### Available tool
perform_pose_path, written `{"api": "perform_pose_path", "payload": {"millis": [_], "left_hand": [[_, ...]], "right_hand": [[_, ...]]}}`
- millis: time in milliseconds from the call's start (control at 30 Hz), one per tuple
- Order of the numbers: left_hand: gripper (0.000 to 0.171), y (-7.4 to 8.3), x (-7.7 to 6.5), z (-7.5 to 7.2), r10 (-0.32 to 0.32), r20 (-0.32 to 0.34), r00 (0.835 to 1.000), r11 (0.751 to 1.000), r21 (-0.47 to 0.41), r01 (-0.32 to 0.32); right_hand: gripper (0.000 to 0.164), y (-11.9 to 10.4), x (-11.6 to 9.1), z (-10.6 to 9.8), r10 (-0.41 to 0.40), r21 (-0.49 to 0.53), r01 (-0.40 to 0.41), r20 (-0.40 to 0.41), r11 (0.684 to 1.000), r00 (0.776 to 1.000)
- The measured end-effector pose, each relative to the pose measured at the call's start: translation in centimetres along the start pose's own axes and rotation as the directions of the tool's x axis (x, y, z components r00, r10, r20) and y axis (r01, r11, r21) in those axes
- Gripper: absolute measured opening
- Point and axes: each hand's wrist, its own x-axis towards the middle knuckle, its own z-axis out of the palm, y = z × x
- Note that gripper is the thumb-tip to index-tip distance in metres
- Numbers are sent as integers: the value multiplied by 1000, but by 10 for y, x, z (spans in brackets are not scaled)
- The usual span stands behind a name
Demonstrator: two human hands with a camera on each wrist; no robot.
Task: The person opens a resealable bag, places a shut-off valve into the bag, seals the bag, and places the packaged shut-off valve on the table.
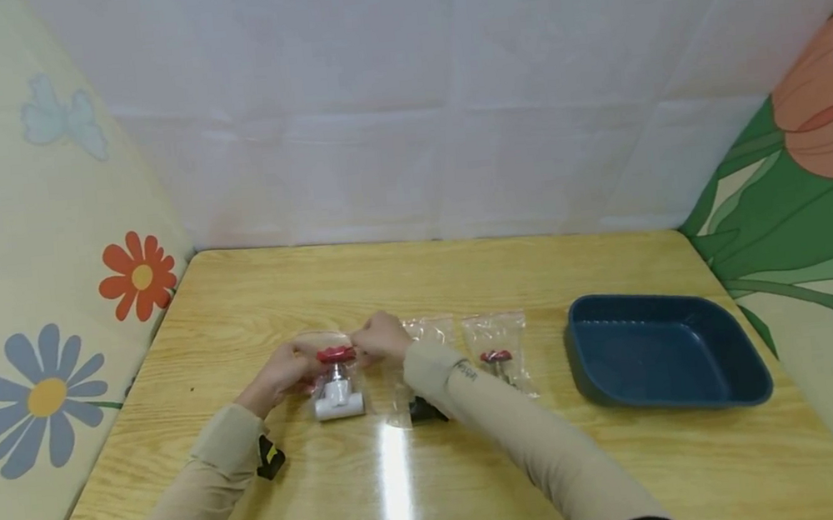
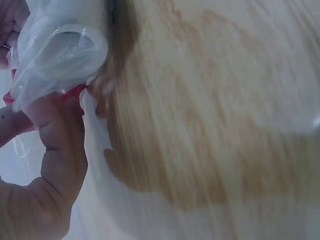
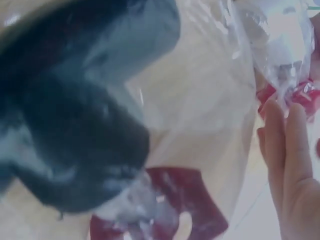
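A white tee-shaped valve with a red handwheel (image 1: 335, 355) stands inside a clear plastic bag (image 1: 314, 337) on the table. My left hand (image 1: 287, 369) grips the bagged valve from the left, its bent fingers by the red wheel in the left wrist view. From the other side my right hand (image 1: 382, 337) pinches the bag near its upper right part; the right wrist view shows those fingers (image 3: 297, 150) fairly straight beside the wheel, the thumb mostly hidden. Beside it lies a bagged black valve (image 1: 425, 410), partly hidden by my right sleeve; its red handle (image 3: 185, 200) shows in the right wrist view.
Another bagged valve with a red handwheel (image 1: 496, 356) lies right of the black one, partly behind my right forearm. A dark blue plastic bin (image 1: 584, 361) stands at the table's right. White cloth (image 1: 408, 169) hangs behind the wooden table (image 1: 253, 284).
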Motion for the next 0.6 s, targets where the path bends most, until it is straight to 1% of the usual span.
{"api": "perform_pose_path", "payload": {"millis": [67, 133, 233, 300, 400, 500, 600], "left_hand": [[30, 1, 0, -1, -1, -5, 1000, 1000, 4, 1], [30, 2, -1, -2, 5, -3, 1000, 1000, -2, -5], [32, 4, -1, -5, 15, 4, 1000, 1000, -25, -15], [36, 5, -1, -7, 26, 13, 1000, 999, -26, -25], [41, 5, 0, -9, 41, 9, 999, 999, -7, -41], [43, 6, -1, -12, 65, -19, 998, 998, 20, -65], [47, 8, -5, -14, 96, -62, 993, 991, 96, -90]], "right_hand": [[12, 2, 3, -1, -29, -17, 29, -15, 999, 999], [14, 3, 4, -3, -77, -78, 74, -36, 994, 996], [14, 4, 6, -7, -146, -206, 130, -66, 970, 987], [14, 4, 7, -9, -172, -248, 149, -74, 957, 982], [15, 5, 8, -12, -166, -224, 147, -67, 963, 984], [15, 5, 8, -15, -140, -129, 131, -58, 983, 988], [16, 7, 7, -18, -144, -63, 140, -63, 988, 988]]}}
